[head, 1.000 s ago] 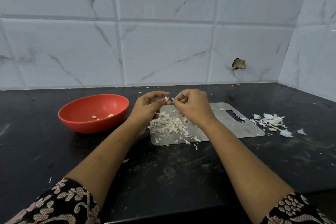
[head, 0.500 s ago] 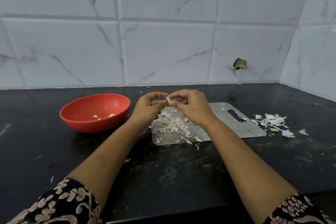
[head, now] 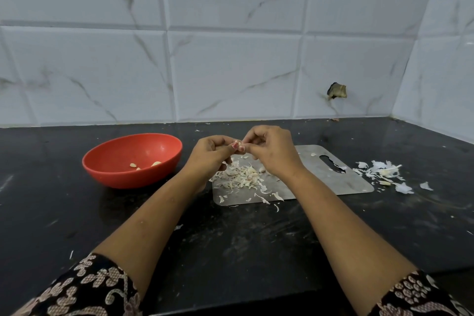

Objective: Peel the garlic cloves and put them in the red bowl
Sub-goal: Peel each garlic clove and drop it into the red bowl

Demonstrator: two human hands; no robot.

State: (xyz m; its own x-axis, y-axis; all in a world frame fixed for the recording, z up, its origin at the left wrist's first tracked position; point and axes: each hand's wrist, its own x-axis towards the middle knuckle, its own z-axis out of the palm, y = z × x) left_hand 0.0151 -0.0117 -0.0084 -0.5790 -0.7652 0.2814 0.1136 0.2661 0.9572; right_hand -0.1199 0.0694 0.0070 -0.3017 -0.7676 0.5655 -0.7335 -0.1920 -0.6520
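My left hand (head: 209,155) and my right hand (head: 272,150) meet fingertip to fingertip above the steel cutting board (head: 323,182). Between them they pinch a small garlic clove (head: 238,144), mostly hidden by the fingers. Below the hands a heap of garlic peels (head: 242,177) lies on the board's left part. The red bowl (head: 115,174) stands on the black counter left of my left hand, with a few peeled cloves (head: 156,163) at its bottom.
A second pile of white garlic skins and pieces (head: 382,173) lies on the counter right of the board. Tiled walls close the back and the right corner. Loose peel flakes dot the black counter (head: 230,244).
Both hands have drawn closer together, so the clove that showed between the fingers a second ago is now nearly covered. The bowl and board have not moved.
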